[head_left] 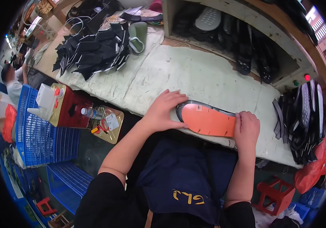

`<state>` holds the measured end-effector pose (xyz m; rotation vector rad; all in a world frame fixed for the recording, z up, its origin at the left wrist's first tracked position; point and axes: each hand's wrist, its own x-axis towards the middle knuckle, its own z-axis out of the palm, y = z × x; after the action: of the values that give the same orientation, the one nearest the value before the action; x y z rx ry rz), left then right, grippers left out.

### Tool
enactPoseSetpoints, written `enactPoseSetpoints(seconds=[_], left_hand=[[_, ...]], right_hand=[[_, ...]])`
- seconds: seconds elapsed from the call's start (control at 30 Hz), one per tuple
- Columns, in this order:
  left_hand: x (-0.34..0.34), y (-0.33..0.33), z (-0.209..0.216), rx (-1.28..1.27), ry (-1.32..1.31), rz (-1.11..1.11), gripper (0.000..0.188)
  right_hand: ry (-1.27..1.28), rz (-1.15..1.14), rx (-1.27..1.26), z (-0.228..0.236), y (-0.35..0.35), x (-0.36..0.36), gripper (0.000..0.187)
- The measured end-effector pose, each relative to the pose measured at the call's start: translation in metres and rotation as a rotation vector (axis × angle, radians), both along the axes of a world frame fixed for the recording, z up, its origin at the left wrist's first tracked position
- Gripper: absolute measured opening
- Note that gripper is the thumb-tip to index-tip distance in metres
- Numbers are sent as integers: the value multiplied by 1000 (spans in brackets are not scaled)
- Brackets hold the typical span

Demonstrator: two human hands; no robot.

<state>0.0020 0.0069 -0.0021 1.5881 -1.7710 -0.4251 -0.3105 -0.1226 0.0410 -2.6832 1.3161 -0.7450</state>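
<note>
A black shoe sole (229,113) lies flat near the table's front edge, with an orange insole-shaped sheet (208,121) on top of it. My left hand (163,114) spans the sole's left end, thumb at the near edge and fingers at the far edge. At the right end, my right hand (247,128) grips sole and sheet together, its fingers curled over and hiding that tip. Short dark marks and a small pale label show on the orange sheet. The sole's black rim is visible mainly along the far side.
Black fabric pieces (94,51) are heaped at the far left beside a green shoe-shaped piece (137,37). An open-fronted box (284,72) holding soles stands behind. More soles (305,117) hang at right. Left of the table are a bottle (91,113) and blue crates (37,129).
</note>
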Motion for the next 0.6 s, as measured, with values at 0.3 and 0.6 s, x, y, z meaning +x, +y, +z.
enactPoseSetpoints(seconds=[0.3, 0.6], left_hand=[[-6, 1, 0, -20, 42, 35, 83], [7, -2, -7, 22, 106, -24, 73]], right_hand=[[146, -14, -58, -2, -3, 17, 16], [112, 10, -57, -4, -3, 27, 15]])
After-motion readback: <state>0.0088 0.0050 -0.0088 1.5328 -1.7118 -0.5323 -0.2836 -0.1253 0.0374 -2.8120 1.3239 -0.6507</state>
